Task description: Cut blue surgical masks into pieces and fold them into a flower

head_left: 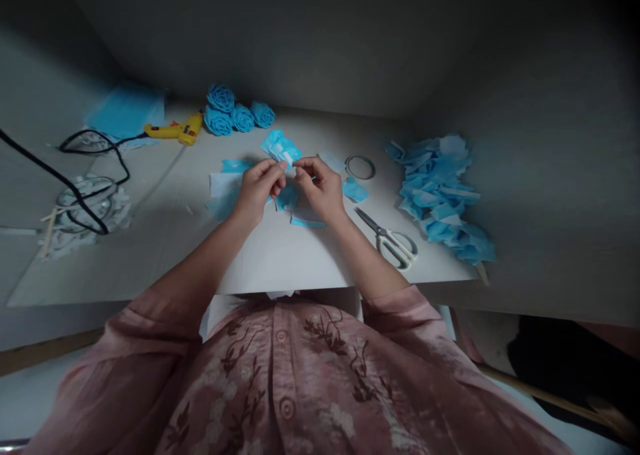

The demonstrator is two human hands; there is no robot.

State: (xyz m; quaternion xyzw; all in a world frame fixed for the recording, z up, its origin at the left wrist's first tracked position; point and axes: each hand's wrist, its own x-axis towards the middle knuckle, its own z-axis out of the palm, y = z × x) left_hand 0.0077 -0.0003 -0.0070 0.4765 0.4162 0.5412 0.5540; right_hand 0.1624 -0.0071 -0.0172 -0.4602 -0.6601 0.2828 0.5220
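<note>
My left hand (259,188) and my right hand (320,187) meet over the middle of the white table (280,255). Both are closed in a pinch on a small blue paper piece (286,196) held between them. Loose blue paper scraps (281,148) lie just beyond my fingers, and more bits lie under and beside my hands. Three finished blue paper roses (235,113) sit at the back of the table.
White-handled scissors (393,239) lie right of my right hand, with a tape ring (360,167) behind them. A heap of blue paper pieces (440,195) fills the right side. A yellow glue gun (177,131) with a black cable (75,188) lies at the back left.
</note>
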